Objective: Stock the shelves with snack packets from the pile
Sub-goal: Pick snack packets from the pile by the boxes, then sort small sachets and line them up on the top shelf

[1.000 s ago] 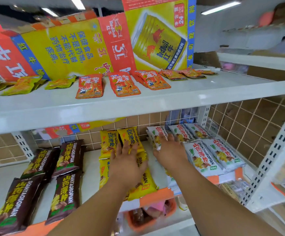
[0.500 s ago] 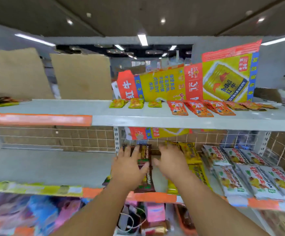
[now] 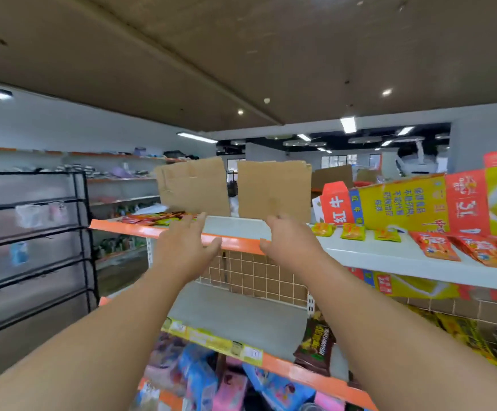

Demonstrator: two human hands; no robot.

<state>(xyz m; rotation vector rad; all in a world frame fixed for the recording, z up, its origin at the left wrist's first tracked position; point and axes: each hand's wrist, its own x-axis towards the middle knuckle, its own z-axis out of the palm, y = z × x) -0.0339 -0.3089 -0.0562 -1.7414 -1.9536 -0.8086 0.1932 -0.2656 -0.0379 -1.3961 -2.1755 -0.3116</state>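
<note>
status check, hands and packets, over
Left hand open, empty. Right hand open, empty. Both up at top shelf edge; red packets lie flat beside left hand. Cardboard sheets upright behind, not in the way.

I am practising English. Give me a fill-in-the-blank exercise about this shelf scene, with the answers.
1. The left hand and the right hand hold ____.
2. Behind them, ____ cardboard sheets stand on the upper shelf.
3. The edge strip between the hands is ____.
Answers: nothing; two; orange.
</note>
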